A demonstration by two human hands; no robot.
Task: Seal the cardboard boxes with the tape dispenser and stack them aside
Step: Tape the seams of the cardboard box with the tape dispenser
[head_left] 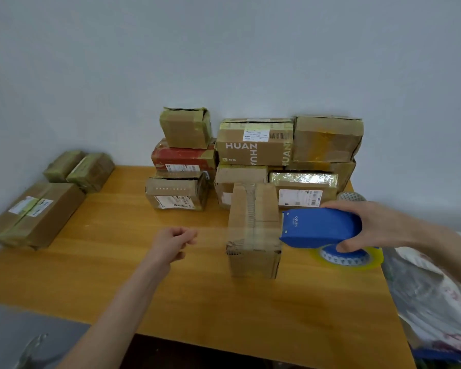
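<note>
Both hands work at the box (253,209). My guess is they pull the tape (213,237) tight across it. The right hand (378,225) grips the blue tape dispenser (321,227), its mouth pointing left against the box's right side. The left hand (171,243), fingers curled, seems to pinch the tape's end. The box sits mid-table (117,275), its long side running away toward the stacked boxes (253,147).

Wooden table (117,275) holds a lone box (253,235), stacked boxes (253,153) behind (by the wall (224,49)), left boxes (37,214) possibly overhanging its edge.
</note>
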